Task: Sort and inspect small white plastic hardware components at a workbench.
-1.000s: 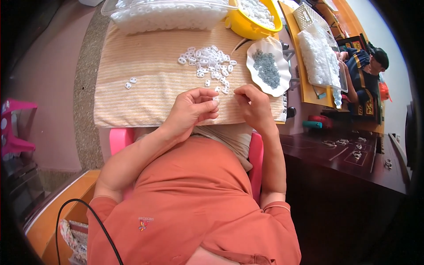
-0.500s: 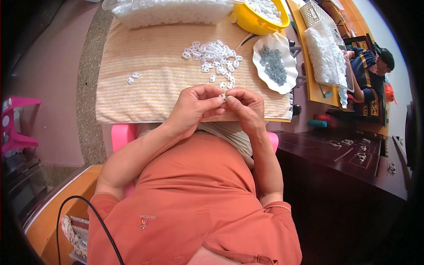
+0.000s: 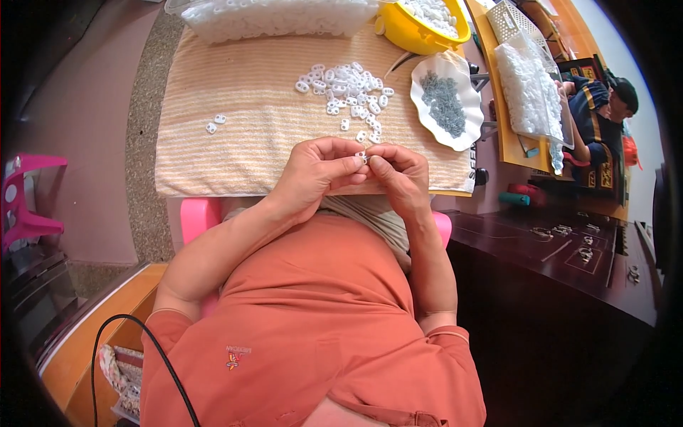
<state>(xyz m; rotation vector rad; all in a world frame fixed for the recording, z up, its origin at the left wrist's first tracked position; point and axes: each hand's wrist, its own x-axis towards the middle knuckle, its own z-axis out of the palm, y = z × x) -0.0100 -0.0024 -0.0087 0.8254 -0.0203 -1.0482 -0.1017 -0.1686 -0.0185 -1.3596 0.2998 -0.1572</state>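
Observation:
My left hand (image 3: pixel 313 174) and my right hand (image 3: pixel 400 176) meet at the near edge of a striped beige cloth (image 3: pixel 235 135). Together their fingertips pinch one small white plastic piece (image 3: pixel 361 156). Just beyond the hands lies a loose heap of the same white pieces (image 3: pixel 345 89). Two more white pieces (image 3: pixel 215 124) lie apart on the cloth's left side. A white shell-shaped dish (image 3: pixel 466 117) to the right holds small grey metal parts (image 3: pixel 441 103).
A yellow bowl (image 3: pixel 409 34) of white pieces and a clear bag (image 3: pixel 274 16) of them stand at the far edge. A wooden board with another bag (image 3: pixel 530 89) lies to the right, where another person (image 3: pixel 597 114) sits. A dark wooden cabinet (image 3: pixel 569 256) is at my right, a pink stool (image 3: pixel 25 206) at my left.
Both hands have drawn back from the heap toward my body and closed together on one white piece. The view has tilted slightly.

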